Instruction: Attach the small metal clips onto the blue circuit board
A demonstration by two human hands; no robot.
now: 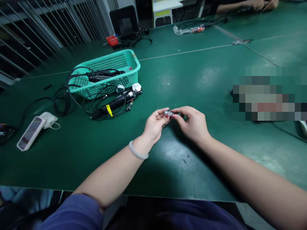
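Observation:
Between the fingertips of both hands is a small shiny silver metal piece [168,113], too small to tell its exact kind. My left hand [155,125] pinches it from the left with thumb and fingers, and a pale bangle [138,150] circles that wrist. From the right, my right hand [193,123] has its thumb and index finger closed on the same piece. Both hands are just above the green table [148,172], near its front middle. Part of the metal piece is hidden by the fingers.
A turquoise basket [105,60] with a black corded tool stands left of centre. Before it lies another black tool [120,101] with a yellow tag. A white handheld device [32,132] lies far left. A blurred-out object [266,99] is at right. Another person's hands [261,4] are at the far edge.

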